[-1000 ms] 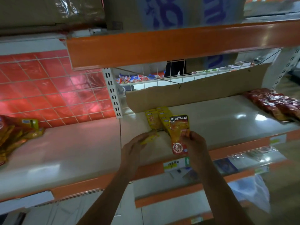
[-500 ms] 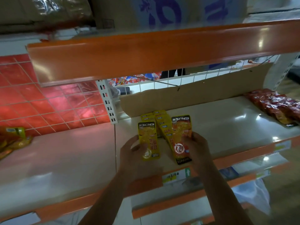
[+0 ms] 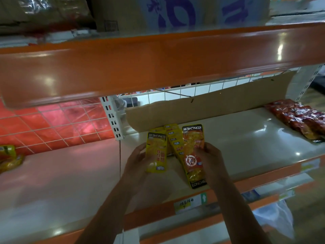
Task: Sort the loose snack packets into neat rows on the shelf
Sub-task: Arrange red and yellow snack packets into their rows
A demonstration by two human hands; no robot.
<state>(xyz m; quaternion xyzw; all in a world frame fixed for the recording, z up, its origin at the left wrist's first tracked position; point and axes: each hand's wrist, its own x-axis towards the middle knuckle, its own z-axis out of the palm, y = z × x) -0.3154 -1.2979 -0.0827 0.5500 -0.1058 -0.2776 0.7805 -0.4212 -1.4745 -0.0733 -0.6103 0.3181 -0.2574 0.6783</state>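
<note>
My left hand [image 3: 136, 160] holds a yellow snack packet [image 3: 157, 152] by its left edge, face up, just above the cream shelf [image 3: 237, 147]. My right hand [image 3: 210, 158] grips an orange packet [image 3: 193, 152] marked KONCHEW by its right edge. Between and behind the two lies a fanned row of several yellow packets [image 3: 173, 138], running back toward a cardboard strip [image 3: 211, 106]. The orange packet covers part of that row.
An orange shelf lip [image 3: 158, 62] hangs low overhead. Red packets [image 3: 299, 117] lie at the far right of the shelf, yellow ones [image 3: 8, 157] at the far left. A white slotted upright [image 3: 112, 118] stands behind. Price labels [image 3: 190, 202] sit on the front edge.
The left hand brought its yellow packet up from edge-on to flat and face up beside the row. The right hand kept its orange packet over the row. The view moved closer.
</note>
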